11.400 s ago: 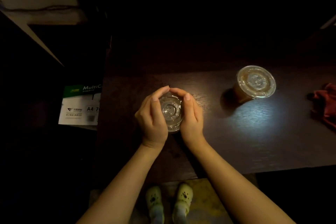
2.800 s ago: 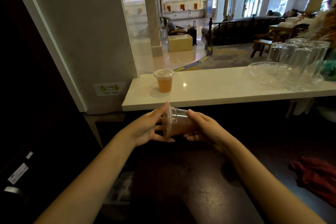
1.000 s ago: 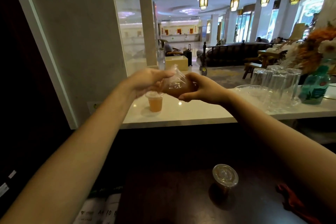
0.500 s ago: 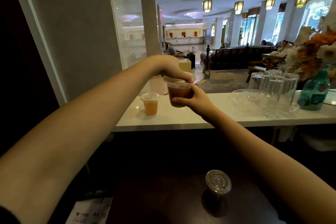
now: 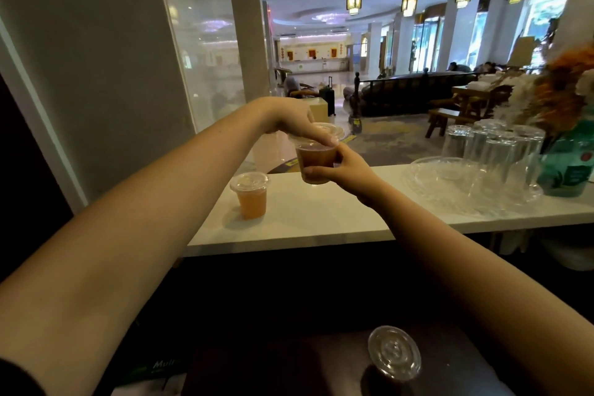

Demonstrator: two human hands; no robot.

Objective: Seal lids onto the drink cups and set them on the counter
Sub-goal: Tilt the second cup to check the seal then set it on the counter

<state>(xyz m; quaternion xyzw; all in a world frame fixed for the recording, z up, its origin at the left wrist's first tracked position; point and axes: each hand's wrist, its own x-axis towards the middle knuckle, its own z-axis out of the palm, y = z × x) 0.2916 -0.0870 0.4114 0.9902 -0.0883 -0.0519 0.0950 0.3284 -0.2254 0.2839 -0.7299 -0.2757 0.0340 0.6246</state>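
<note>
Nearest you, well below both forearms, a clear plastic cup of dark drink with a clear domed lid [image 5: 394,352] stands on the dark wooden table [image 5: 321,370]. It looks lidded already, so it probably waits there only until your hands are free to carry it up.

Farther out, your right hand [image 5: 348,169] wraps the lower wall of the clear plastic cup of brownish drink [image 5: 316,160]. The fingers curl around the near side and the thumb reaches up toward the rim, closed firmly on the cup. You hold it low, I judge, so the top stays clear for the other hand. Your left hand [image 5: 289,120] comes down from above, fingers bent together and pressed on the near edge of the clear flat-domed plastic lid [image 5: 318,133]. The lid sits on the cup's mouth; whether it has snapped down all round I cannot tell. The cup hangs just above the white stone counter [image 5: 321,219], not resting on it.

Below and to the left of your left hand, a clear lidded cup of orange drink [image 5: 251,196] stands on that counter, already delivered. To the right of your right hand, well apart, upturned clear drinking glasses [image 5: 491,154] sit on a clear glass tray [image 5: 434,177].
</note>
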